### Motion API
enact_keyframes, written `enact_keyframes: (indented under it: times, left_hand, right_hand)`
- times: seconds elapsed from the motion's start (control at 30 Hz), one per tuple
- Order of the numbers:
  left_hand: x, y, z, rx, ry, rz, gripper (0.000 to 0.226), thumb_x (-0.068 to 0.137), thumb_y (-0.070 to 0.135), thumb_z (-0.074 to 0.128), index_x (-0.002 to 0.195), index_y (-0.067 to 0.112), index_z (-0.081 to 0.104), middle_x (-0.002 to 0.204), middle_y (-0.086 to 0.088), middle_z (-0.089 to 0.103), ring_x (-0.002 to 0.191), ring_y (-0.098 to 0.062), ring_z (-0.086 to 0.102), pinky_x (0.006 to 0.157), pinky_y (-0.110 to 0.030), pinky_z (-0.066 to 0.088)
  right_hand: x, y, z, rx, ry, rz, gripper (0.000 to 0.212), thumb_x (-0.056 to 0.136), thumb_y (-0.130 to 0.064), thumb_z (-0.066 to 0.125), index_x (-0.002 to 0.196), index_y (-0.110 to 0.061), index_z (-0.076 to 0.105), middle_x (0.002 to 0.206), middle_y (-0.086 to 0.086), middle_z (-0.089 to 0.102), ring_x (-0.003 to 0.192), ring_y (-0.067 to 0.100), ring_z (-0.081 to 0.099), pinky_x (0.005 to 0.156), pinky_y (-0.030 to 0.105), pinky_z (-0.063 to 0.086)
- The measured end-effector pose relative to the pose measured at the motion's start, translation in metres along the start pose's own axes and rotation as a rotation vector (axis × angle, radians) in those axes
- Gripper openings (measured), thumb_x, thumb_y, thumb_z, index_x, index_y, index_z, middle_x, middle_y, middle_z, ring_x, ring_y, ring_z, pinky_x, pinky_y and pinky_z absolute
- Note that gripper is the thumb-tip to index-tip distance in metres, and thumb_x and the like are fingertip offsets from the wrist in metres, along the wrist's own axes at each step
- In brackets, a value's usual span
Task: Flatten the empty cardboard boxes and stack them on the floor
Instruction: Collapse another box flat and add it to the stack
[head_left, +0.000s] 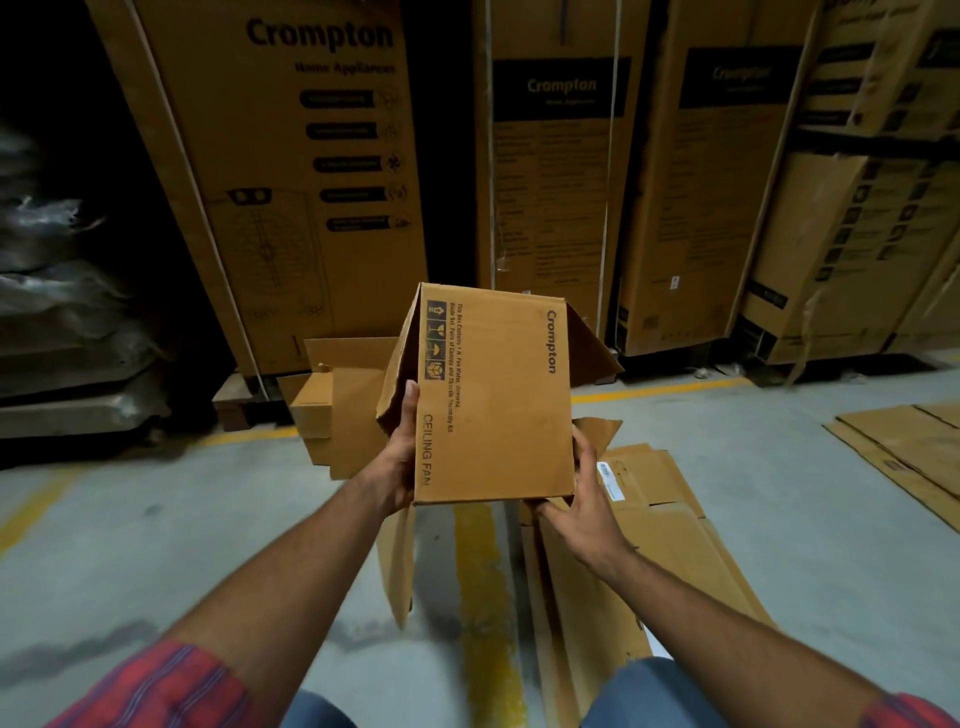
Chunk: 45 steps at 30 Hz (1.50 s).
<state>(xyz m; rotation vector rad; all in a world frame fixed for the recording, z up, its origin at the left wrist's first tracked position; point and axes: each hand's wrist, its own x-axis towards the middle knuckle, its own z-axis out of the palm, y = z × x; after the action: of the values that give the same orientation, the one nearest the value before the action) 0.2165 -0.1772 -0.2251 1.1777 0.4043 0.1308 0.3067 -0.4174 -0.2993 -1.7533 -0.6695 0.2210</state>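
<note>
Head view: both hands, left hand (402, 452) and right hand (587, 499), grip the ceiling fan box (493, 400) above flattened cardboard (654, 519) on the floor (156, 545).

Grey concrete floor (156, 525) here, yellow painted lines (488, 597) running across it. Flattened cardboard (649, 525) lies on it right of centre, more flat sheets (904, 452) far right. Tall printed cartons (291, 182) stand along the back.

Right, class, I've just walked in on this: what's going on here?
A person holds an opened Crompton ceiling fan box in the air, left hand on its left edge, right hand at its lower right corner. Its flaps hang loose; it is not yet flat. Flattened cardboard already lies on the floor below.
</note>
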Motion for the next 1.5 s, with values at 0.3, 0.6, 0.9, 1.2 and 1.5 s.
enact_keyframes:
  times: [0.3,0.6,0.9,1.2,1.5]
  left_hand:
    - [0.000,0.014,0.018,0.077,0.453,0.262,0.137,0.041,0.086,0.088,0.151,0.017,0.045,0.120,-0.009,0.076,0.104,-0.027,0.077,0.096,-0.055,0.061]
    - [-0.001,0.013,0.027,0.285,0.568,0.276,0.138,0.034,0.094,0.082,0.145,0.021,0.046,0.129,-0.004,0.067,0.111,-0.024,0.069,0.100,-0.054,0.058]
    - [-0.007,0.010,-0.007,0.447,0.752,0.232,0.103,0.052,0.069,0.095,0.134,0.023,0.053,0.121,0.001,0.064,0.112,-0.025,0.062,0.097,-0.055,0.057]
    - [0.001,-0.046,-0.045,0.418,0.656,0.141,0.071,0.076,0.048,0.092,0.125,0.014,0.053,0.124,-0.011,0.068,0.108,-0.030,0.067,0.084,-0.054,0.063]
    - [0.033,-0.054,-0.002,0.627,0.777,0.071,0.139,0.071,0.095,0.051,0.167,0.009,0.000,0.176,-0.010,-0.004,0.161,-0.039,0.000,0.126,-0.064,0.014]
  right_hand:
    - [0.008,-0.024,-0.003,0.312,0.153,0.112,0.088,0.079,-0.042,0.079,0.146,-0.044,0.022,0.130,-0.010,0.061,0.117,0.009,0.061,0.089,0.029,0.051]
    - [0.010,-0.024,-0.020,0.490,0.269,0.305,0.064,0.081,-0.046,0.087,0.136,-0.025,0.061,0.122,0.003,0.076,0.109,0.024,0.074,0.081,0.052,0.066]
    - [0.009,-0.003,-0.023,0.290,0.446,0.333,0.082,0.061,-0.061,0.096,0.131,-0.029,0.064,0.120,-0.003,0.075,0.109,0.021,0.073,0.087,0.050,0.065]
    - [0.003,-0.006,-0.028,0.038,0.475,0.188,0.058,0.087,-0.023,0.086,0.141,-0.014,0.065,0.125,0.000,0.072,0.110,0.016,0.065,0.083,0.019,0.053]
    - [0.000,0.010,-0.034,-0.153,0.428,0.097,0.067,0.084,-0.052,0.082,0.144,-0.028,0.062,0.139,-0.005,0.069,0.137,0.027,0.059,0.105,0.055,0.056]
